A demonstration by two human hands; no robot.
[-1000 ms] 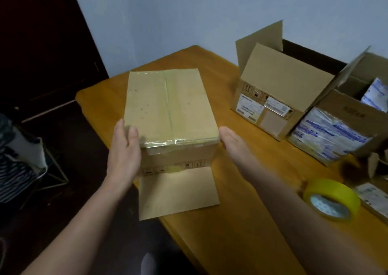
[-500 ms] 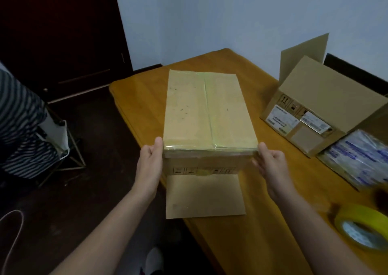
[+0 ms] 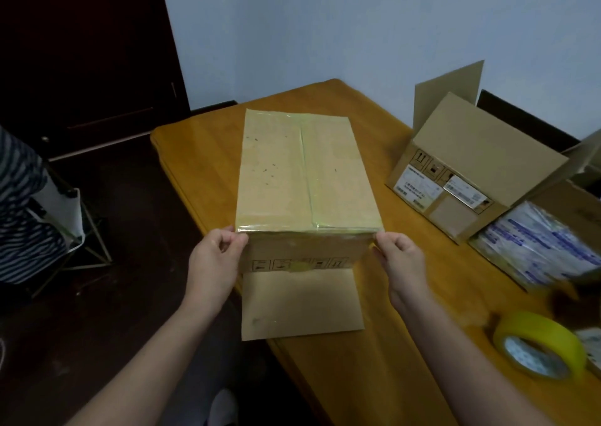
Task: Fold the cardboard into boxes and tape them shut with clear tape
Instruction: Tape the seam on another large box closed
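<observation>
Now | L hand (image 3: 216,258) + R hand (image 3: 401,258) pinch taped box (image 3: 307,178) near corners | earlier flat on sides

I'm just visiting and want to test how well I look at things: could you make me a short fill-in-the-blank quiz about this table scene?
1. The taped box is held at its near corners by ____ hands.
2. The tape roll on the table is ____ in colour.
3. One loose flap of the taped box sticks out toward the person, past the table's ____.
4. The box at the right with white labels has its top flaps ____.

Missing words: two; yellow; edge; open
</observation>
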